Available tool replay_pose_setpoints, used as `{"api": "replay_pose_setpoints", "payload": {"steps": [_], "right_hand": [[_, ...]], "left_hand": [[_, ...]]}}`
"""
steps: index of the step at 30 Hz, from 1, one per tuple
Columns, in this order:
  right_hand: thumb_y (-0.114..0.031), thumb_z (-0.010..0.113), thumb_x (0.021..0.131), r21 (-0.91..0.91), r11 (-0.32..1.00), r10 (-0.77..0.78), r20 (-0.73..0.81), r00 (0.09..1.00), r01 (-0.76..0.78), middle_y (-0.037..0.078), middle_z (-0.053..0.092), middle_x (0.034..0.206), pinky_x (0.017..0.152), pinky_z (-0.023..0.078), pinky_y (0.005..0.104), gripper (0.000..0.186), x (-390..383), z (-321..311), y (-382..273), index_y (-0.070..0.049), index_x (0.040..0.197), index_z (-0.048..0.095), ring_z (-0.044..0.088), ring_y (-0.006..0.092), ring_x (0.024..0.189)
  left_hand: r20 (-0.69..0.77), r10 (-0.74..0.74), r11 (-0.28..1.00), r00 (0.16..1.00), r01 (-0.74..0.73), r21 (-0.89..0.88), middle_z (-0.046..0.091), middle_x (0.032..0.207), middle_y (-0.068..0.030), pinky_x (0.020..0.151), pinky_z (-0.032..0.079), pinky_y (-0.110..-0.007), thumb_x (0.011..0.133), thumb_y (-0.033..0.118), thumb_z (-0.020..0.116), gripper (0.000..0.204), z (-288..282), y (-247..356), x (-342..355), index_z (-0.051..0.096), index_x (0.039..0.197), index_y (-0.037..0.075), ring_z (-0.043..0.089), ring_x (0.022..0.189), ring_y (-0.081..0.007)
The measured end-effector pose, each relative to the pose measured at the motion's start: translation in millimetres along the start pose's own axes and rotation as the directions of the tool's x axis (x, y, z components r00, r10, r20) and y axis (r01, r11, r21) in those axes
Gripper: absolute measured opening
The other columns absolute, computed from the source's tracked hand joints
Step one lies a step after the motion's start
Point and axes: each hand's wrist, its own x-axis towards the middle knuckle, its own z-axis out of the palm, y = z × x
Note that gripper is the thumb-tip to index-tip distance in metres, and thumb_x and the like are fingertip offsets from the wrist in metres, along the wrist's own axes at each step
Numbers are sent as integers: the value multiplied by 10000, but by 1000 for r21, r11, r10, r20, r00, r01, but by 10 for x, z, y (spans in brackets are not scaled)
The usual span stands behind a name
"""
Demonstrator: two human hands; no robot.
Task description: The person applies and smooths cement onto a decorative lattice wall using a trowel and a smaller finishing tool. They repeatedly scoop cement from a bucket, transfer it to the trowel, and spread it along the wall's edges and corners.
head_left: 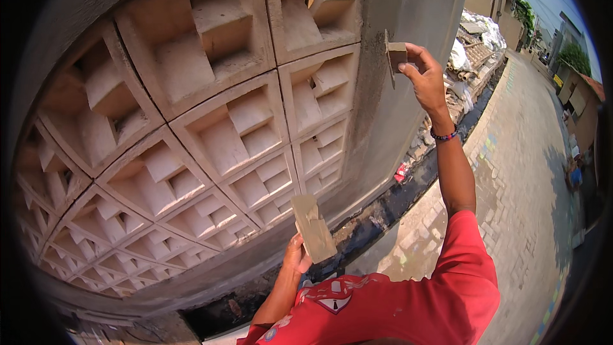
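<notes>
My right hand (pixel 424 75) is raised to the grey plastered wall (pixel 408 13). Its thumb and fingers close on a small plastering float (pixel 391 64), whose thin flat blade is edge-on to me at the wall strip beside the breeze blocks. Whether the blade touches the wall I cannot tell. Lower down, my left hand (pixel 295 255) grips a small rectangular mortar board (pixel 324 250) from beneath and the side. Grey-brown wet mortar (pixel 308 209) lies on the board, and most of that hand's fingers are hidden behind it.
Pale breeze blocks (pixel 233 128) with deep square recesses fill the wall on the left. A dark drainage ditch (pixel 377 217) runs along the wall's foot. Beyond it lies a paved lane (pixel 511 172). Rubble and white sacks (pixel 476 45) are heaped past the wall's far corner.
</notes>
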Motion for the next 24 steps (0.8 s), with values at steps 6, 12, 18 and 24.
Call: {"api": "replay_pose_setpoints", "payload": {"steps": [6,12,18,24], "right_hand": [[68,592,746,-583,680,-480,105,871,445,135,590,985,828,463,364,394,430,98,14,-43,1123,576,572,289,940],[80,612,723,-694,530,-513,197,836,488,153,565,981,809,452,402,475,528,148,153,-49,1175,542,535,327,933],[41,604,768,-804,476,-405,160,900,357,141,571,928,782,466,384,478,78,-200,349,-42,1230,512,550,314,861],[-14,526,895,435,813,434,-8,901,-388,77,618,994,670,570,289,389,-371,-323,97,0,1277,456,627,130,778]], "left_hand": [[-19,15,998,1000,-13,68,622,1110,-97,887,490,-485,673,397,785,648,-97,-30,7,558,1177,59,604,1005,-275],[-23,4,999,1000,-4,40,622,1099,-102,874,496,-481,683,405,777,635,-52,-81,-25,559,1172,62,605,1000,-273],[-11,50,998,999,-50,40,633,1082,-81,878,497,-429,754,306,717,512,0,-38,-66,564,1159,33,617,984,-241],[-18,24,1000,1000,-24,13,621,1122,-84,890,489,-464,682,398,787,644,79,61,-106,557,1184,67,602,1013,-261]]}}
